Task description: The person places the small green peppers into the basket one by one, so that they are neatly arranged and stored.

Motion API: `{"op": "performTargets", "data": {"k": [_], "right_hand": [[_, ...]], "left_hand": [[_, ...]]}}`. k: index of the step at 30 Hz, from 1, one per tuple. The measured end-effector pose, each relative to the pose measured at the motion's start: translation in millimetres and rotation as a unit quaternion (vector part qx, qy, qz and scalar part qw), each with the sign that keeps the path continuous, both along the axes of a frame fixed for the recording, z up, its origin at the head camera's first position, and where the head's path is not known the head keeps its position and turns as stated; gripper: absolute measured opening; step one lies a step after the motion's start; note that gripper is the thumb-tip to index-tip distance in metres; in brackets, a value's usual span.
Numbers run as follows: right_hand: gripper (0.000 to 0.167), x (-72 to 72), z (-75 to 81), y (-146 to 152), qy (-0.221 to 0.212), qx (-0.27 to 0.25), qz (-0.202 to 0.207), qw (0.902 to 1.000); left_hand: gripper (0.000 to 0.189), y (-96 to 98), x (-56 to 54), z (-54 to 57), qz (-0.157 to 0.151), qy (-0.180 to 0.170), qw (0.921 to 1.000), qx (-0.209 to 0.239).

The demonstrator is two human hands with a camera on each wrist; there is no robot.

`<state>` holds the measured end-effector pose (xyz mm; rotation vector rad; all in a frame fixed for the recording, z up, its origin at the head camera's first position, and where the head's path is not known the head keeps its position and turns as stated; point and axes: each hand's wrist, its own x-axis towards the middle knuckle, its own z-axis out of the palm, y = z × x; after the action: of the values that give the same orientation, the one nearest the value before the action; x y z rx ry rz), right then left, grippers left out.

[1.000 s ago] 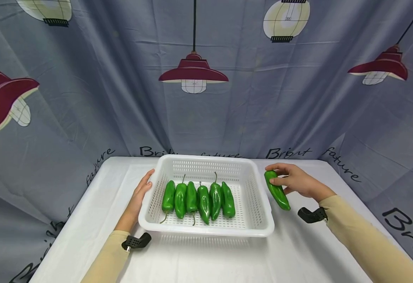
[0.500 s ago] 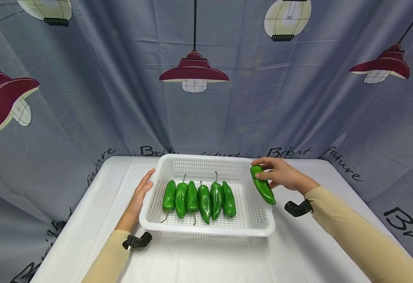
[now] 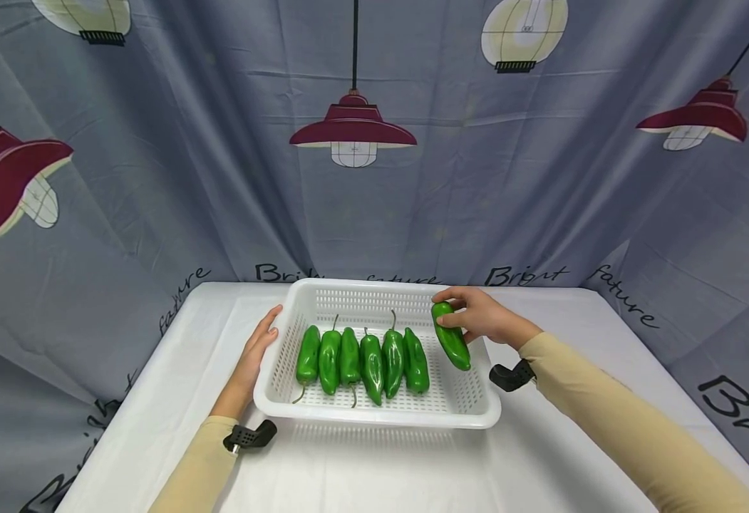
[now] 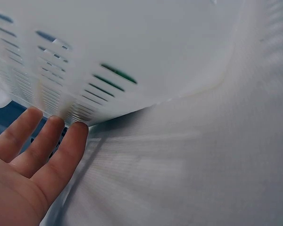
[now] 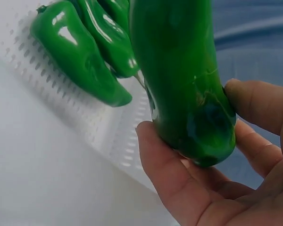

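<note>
A white perforated plastic basket (image 3: 380, 419) stands on the table. Inside it several green peppers (image 3: 372, 367) lie side by side in a row. My right hand (image 3: 488, 318) pinches another green pepper (image 3: 452, 342) between thumb and fingers, over the basket's right part. The right wrist view shows that held pepper (image 5: 179, 70) close up, its blunt end between my fingertips. At the basket's left side my left hand (image 3: 252, 360) rests with fingers extended. In the left wrist view its fingers (image 4: 61, 160) lie against the slotted basket wall (image 4: 179, 42).
A white cloth (image 3: 374, 474) covers the table. Grey-blue curtains (image 3: 451, 206) with printed lamps and lettering surround its back and sides. A black wrist camera (image 3: 512, 375) sits on the right wrist, and another camera (image 3: 250, 434) on the left.
My right hand has carried the green pepper leftward, from beside the basket across its right rim to above the inside. My left hand and the peppers in the row keep their places.
</note>
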<state>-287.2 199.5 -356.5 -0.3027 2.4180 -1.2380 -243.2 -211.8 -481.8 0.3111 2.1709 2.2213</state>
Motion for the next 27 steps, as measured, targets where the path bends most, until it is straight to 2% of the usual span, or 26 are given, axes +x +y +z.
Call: {"op": "performTargets", "data": {"k": [5, 11, 19, 27], "right_hand": [[0.053, -2.3, -5.6, -9.5, -0.008, 0.006, -0.011, 0.9999], [0.051, -2.0, -12.7, -20.4, -0.010, 0.035, -0.001, 0.9993], [0.051, -3.7, -19.9, -28.7, -0.023, 0.048, 0.003, 0.9986], [0.049, -3.3, -23.7, -36.2, -0.021, 0.089, -0.011, 0.9957]], "left_hand": [[0.057, -0.5, -0.8, 0.2, -0.002, -0.003, 1.0000, 0.000], [0.058, -0.4, -0.2, 0.1, -0.003, -0.001, 1.0000, 0.001], [0.057, -0.5, 0.1, -0.1, -0.001, 0.004, 1.0000, -0.003], [0.057, 0.2, 1.2, 0.8, 0.001, 0.007, 1.0000, -0.004]]}}
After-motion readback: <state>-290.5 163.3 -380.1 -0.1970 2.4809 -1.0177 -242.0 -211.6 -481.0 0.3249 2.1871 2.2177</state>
